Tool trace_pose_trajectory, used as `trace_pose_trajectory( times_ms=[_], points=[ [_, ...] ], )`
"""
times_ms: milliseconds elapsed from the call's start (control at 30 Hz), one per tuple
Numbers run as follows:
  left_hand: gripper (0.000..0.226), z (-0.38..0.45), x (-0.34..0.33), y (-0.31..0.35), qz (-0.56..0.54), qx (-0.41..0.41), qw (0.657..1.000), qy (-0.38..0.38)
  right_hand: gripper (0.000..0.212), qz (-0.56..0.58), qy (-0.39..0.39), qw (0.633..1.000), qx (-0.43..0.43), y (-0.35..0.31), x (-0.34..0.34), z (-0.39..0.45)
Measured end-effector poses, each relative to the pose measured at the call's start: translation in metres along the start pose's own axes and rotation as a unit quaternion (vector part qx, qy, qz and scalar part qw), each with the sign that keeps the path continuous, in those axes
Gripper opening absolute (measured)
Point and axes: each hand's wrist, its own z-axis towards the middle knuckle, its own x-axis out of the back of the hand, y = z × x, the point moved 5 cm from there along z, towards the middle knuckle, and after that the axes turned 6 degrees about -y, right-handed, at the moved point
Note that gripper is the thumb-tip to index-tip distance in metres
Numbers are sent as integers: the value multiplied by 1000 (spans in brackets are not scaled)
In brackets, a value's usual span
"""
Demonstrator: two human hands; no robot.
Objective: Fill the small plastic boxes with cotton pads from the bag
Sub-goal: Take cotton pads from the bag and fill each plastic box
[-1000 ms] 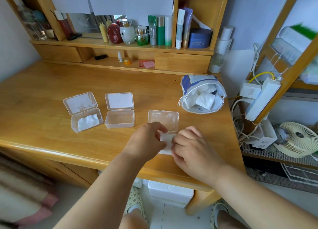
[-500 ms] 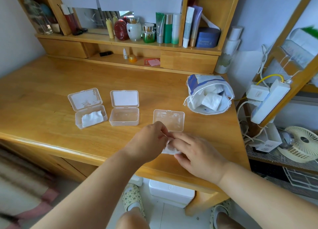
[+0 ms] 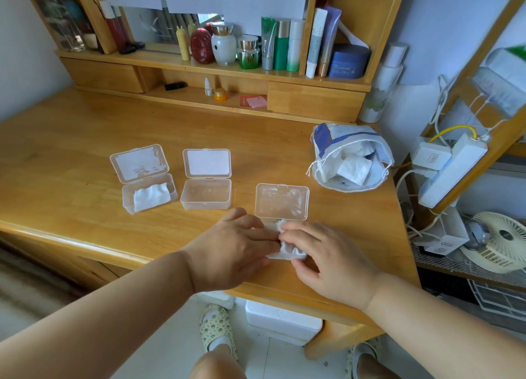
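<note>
Three small clear plastic boxes stand open on the wooden desk (image 3: 71, 156). The left box (image 3: 148, 196) holds white cotton pads, and the middle box (image 3: 206, 193) is empty. Only the raised lid of the right box (image 3: 281, 202) shows, because both hands cover its base. My left hand (image 3: 236, 245) lies flat with straight fingers pressing on the cotton pads (image 3: 284, 253) in that base. My right hand (image 3: 321, 253) pinches the same pads between fingertips and thumb. The white and blue drawstring bag (image 3: 350, 156) lies open at the right, with more pads inside.
A shelf unit (image 3: 216, 74) with bottles, tubes and jars runs along the back of the desk. A power strip (image 3: 452, 168), cables and a small fan (image 3: 501, 242) sit just past the desk's right edge. A white bin (image 3: 281, 321) stands on the floor below.
The pads have gone from being held just above the box down into its base. My left hand has flattened over them, and the view has shifted slightly.
</note>
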Motion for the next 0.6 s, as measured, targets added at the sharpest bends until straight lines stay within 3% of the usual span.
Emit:
trace_pose_trajectory(
  times_ms=[200, 600],
  points=[
    [20, -2, -1, 1, 31, -3, 999, 31, 44, -10, -3, 1000, 1, 0, -1, -3],
    [24, -14, -2, -5, 2, 50, 997, 63, 25, -122, -66, 989, 43, -2, -4, 2]
  ],
)
